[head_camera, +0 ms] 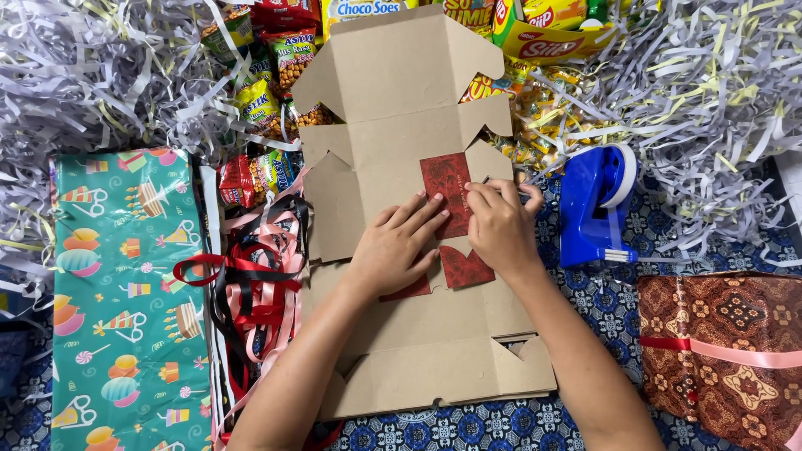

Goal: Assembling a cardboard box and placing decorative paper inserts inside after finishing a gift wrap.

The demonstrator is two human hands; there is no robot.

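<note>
Nearest the camera, two forearms reach up over an unfolded brown cardboard box [401, 125] lying flat on a blue patterned cloth. The left hand [394, 246] rests flat, fingers spread, pressing the lower edge of a dark red card [445, 188] onto the cardboard. The right hand [499, 224] pinches the card's right edge, its grip closed on it. Just right sits a blue tape dispenser [591, 209]; left lie tangled ribbons [259, 276] and teal wrapping paper [125, 292]. Farther off, snack packets [276, 58] and shredded paper [710, 83].
</note>
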